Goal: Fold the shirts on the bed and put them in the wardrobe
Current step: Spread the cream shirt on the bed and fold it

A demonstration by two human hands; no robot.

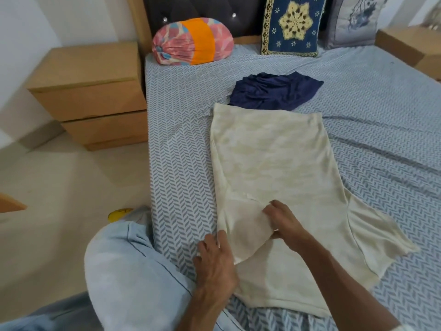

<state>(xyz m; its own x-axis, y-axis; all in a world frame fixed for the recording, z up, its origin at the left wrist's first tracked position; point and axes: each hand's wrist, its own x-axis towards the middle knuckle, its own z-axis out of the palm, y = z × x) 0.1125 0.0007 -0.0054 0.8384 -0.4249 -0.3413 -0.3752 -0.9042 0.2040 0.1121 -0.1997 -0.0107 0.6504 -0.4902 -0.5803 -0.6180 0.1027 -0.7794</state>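
Observation:
A cream shirt (274, 158) lies spread lengthwise on the bed (181, 144), its hem toward the headboard. Its left sleeve is folded in over the body, while the right sleeve lies out flat to the right. My right hand (284, 218) rests on the folded sleeve with the fingers bent over the cloth, thumb partly tucked under its edge. My left hand (214, 256) lies flat with spread fingers at the shirt's left edge, touching the cloth and the sheet. A crumpled navy shirt (274, 91) sits just beyond the cream one.
A round pink and orange bolster (191, 41), a blue patterned cushion (293, 25) and a grey cushion (355, 20) stand along the headboard. Wooden bedside cabinets sit left (90, 91) and right (410, 46). My knee in light jeans (128, 266) presses against the bed's side.

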